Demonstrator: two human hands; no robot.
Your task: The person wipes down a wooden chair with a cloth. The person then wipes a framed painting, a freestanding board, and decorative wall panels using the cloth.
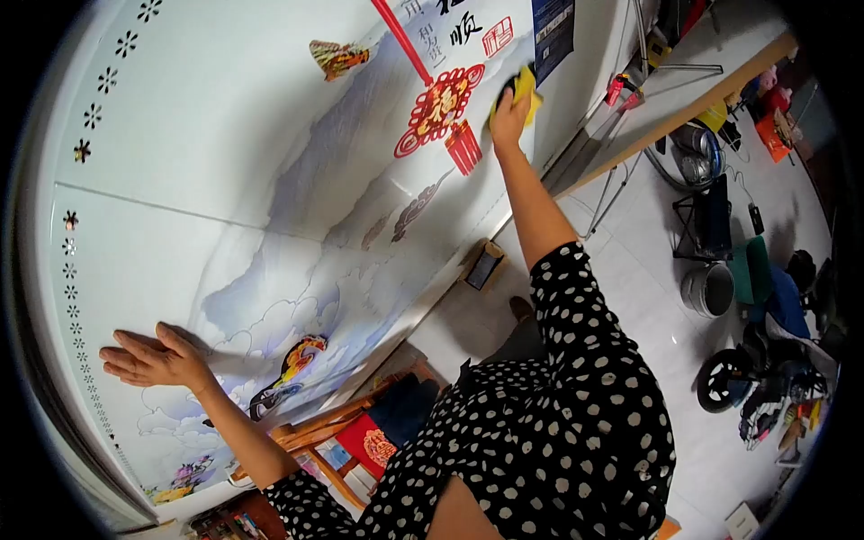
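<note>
My right hand [509, 117] presses a yellow cloth [527, 97] with a dark patch against the upper part of a decorated wall panel [252, 108]. Just left of that hand hangs a red knot ornament [442, 103] with a tassel. Lower down at the left, my left hand [155, 358] rests against the panel, fingers stretched out and nothing held. Printed mountains, clouds and Chinese characters cover the panel, and a butterfly decoration [338, 59] sits above its middle.
A wooden chair [335, 468] with a red cushion [367, 445] stands close to me below. On the tiled floor at the right are a metal bucket [707, 290], a green bin [751, 270] and a wheeled item [724, 380]. A long table [666, 117] runs at the upper right.
</note>
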